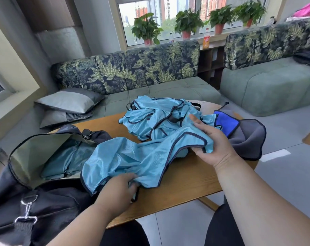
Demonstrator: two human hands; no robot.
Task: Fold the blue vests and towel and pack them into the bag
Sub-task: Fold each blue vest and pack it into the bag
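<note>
Two hands on one blue vest (133, 157), spread mid-frame across the table (186, 178). Left hand (118, 190) bunches its lower hem, fingertips buried in cloth. Right hand (212, 144) pinches the upper edge, thumb on top. Bag (35, 174) lower left, open, partly cut off; blue fabric inside, count unclear. Vest pile (156, 118) above centre; towel (246, 135) right, half hidden behind the right hand.
</note>
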